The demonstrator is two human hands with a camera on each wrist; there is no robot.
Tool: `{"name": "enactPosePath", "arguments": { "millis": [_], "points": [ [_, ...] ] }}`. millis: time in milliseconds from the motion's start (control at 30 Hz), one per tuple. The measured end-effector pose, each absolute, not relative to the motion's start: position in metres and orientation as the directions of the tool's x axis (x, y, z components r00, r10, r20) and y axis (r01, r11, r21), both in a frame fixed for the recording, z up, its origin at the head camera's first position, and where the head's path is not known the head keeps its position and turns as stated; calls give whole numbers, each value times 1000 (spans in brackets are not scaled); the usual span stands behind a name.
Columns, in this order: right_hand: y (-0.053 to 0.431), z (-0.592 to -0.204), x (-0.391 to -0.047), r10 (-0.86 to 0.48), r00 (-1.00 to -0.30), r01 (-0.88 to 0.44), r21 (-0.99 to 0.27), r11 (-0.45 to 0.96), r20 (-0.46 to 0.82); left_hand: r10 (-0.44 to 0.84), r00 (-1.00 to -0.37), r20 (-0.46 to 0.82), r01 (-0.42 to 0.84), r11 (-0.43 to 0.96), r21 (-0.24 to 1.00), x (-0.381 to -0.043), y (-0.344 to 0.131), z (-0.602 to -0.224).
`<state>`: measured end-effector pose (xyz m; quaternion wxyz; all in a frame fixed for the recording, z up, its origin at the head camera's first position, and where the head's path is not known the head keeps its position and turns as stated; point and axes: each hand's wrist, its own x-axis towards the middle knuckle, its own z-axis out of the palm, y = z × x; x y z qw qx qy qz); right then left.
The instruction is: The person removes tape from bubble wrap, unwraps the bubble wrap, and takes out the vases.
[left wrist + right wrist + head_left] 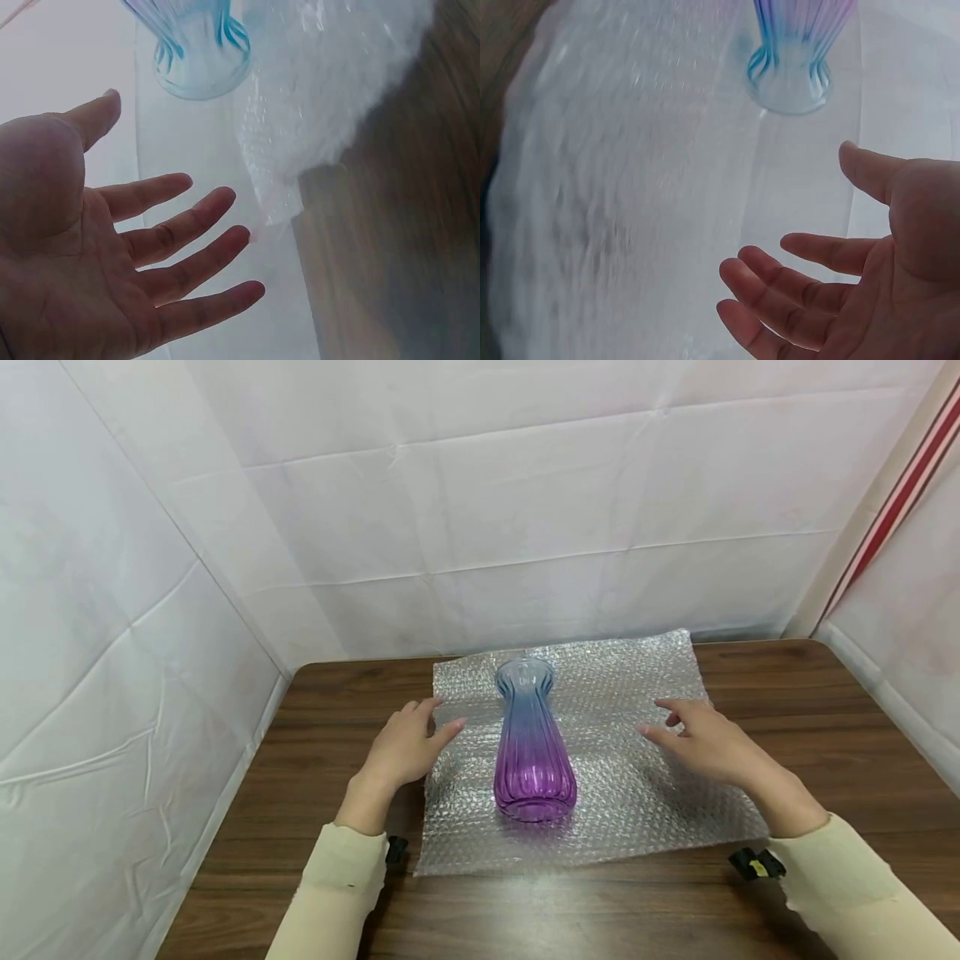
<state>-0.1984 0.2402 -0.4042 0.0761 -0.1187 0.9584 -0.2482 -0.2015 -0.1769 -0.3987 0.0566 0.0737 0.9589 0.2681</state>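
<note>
A ribbed glass vase (534, 743), blue at its flared mouth and purple at its base, lies on a sheet of bubble wrap (615, 777). Its mouth points to the back and its base to the front. My left hand (405, 743) hovers at the sheet's left edge with fingers spread, apart from the vase. On the other side, my right hand (708, 739) is held over the right part of the sheet, fingers loosely bent and holding nothing. Both wrist views show the palms bare, with the vase's mouth (202, 67) beyond the thumbs.
The bubble wrap lies flat on a dark wooden table (345, 710), reaching its back edge. White cloth (480, 510) hangs behind and along the sides. A red stripe (892, 514) runs up the right corner. A small black device (756, 863) sits at the right wrist.
</note>
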Motion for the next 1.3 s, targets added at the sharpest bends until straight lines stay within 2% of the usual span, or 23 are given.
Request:
{"name": "enactPosePath", "arguments": {
  "millis": [333, 733, 1300],
  "points": [
    [210, -408, -196, -317, -946, -231, -541, 808, -68, 207, -976, -60, 140, 820, 556, -199, -159, -402],
    [183, -413, -192, -358, -933, -274, -566, 777, -41, 238, -971, -27, 187, 823, 537, -197, -143, -403],
    [156, -411, -188, -362, -928, -248, -583, 774, -86, 316, -949, -10, 261, 802, 537, -197, -124, -408]
  ]
}}
